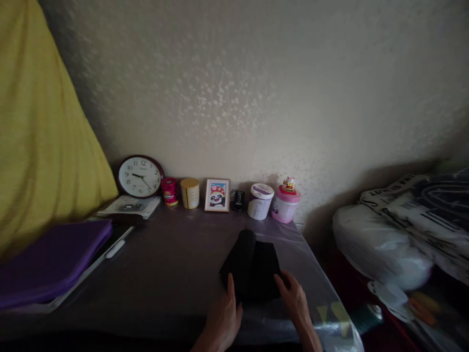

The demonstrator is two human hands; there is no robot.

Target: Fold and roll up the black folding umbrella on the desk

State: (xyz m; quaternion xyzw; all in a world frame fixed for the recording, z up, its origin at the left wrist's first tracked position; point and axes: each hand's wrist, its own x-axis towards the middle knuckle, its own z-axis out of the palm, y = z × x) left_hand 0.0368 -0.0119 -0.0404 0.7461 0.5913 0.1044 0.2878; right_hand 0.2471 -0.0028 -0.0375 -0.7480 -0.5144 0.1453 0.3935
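A black mat (252, 266), partly rolled on its left side, lies on the dark table (172, 269) near the front edge. My left hand (224, 313) rests at the mat's near left edge, thumb up against the roll, fingers mostly out and flat. My right hand (295, 299) touches the mat's near right corner, fingers curled over its edge.
Along the wall stand a round clock (140, 176), a red tin (169, 191), a yellow tin (189, 192), a panda picture frame (217, 195), a white tub (260, 201) and a pink jar (285, 203). A purple sleeve (51, 261) lies left; bags (384, 244) pile up on the right.
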